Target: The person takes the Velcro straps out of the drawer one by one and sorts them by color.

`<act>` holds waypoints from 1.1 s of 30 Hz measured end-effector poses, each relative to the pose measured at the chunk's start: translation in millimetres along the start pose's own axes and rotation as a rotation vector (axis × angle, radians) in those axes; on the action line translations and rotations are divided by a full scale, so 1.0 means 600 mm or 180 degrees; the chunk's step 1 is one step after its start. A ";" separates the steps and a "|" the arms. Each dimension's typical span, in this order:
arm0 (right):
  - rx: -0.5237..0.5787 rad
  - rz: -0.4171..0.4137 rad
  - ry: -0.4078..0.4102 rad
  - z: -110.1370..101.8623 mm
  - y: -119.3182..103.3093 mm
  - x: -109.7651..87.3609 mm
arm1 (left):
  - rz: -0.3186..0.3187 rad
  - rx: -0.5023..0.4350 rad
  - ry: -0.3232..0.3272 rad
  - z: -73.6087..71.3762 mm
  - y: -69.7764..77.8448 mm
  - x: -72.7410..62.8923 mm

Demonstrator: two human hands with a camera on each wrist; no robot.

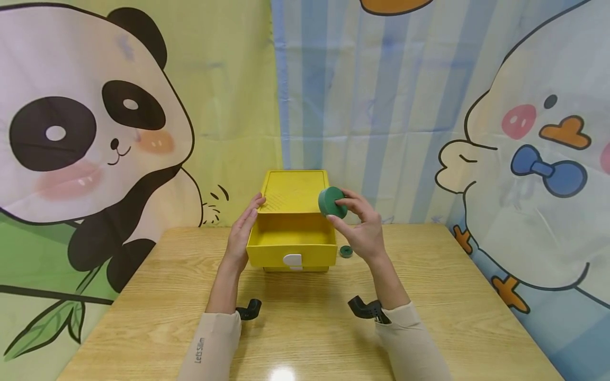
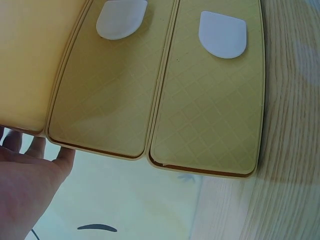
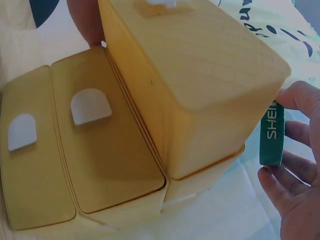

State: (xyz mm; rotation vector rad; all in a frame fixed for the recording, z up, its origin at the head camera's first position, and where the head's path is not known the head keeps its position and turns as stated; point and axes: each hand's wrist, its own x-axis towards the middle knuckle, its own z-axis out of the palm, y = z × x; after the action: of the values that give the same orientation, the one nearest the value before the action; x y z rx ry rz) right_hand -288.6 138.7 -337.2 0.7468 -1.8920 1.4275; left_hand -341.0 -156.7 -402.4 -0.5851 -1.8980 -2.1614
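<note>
A yellow drawer box (image 1: 295,190) stands on the table, its top drawer (image 1: 292,256) pulled out toward me and bare inside. White rounded tabs mark the drawer fronts; two lower ones (image 2: 100,100) are closed in the left wrist view. My left hand (image 1: 240,235) rests along the box's left side, fingers fairly straight against it. Between thumb and fingers, my right hand (image 1: 364,225) pinches a thick green disc (image 1: 335,202) near the box's upper right corner, above the drawer's level. Pale lettering runs along the disc's edge (image 3: 271,134) in the right wrist view.
A smaller green ring-shaped thing (image 1: 346,252) with a dark centre lies on the wooden table (image 1: 295,328), just right of the box. Behind the box hangs a cartoon-printed cloth (image 1: 229,106). Black wrist mounts (image 1: 364,308) stick out from both sleeves.
</note>
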 end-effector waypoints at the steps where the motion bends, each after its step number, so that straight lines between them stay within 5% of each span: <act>1: -0.0020 0.0013 0.0013 -0.001 0.001 0.000 | 0.0000 -0.0007 -0.0005 0.000 0.000 0.000; 8: -0.0072 0.0152 0.0053 -0.010 0.021 0.002 | -0.0012 -0.0030 -0.0004 0.000 0.002 0.000; 16: -0.0177 0.0428 0.0121 -0.025 0.108 -0.002 | -0.0004 -0.0034 0.0013 0.000 0.000 0.000; 33: -0.0374 0.0724 0.0047 -0.029 0.152 -0.011 | 0.0001 -0.0024 0.0014 0.001 0.000 0.001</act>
State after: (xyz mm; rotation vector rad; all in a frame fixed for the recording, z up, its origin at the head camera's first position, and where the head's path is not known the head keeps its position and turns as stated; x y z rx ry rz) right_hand -351.3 178.3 -393.8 0.4760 -2.0820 1.4362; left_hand -341.3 -155.9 -402.2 -0.5814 -1.8883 -2.1687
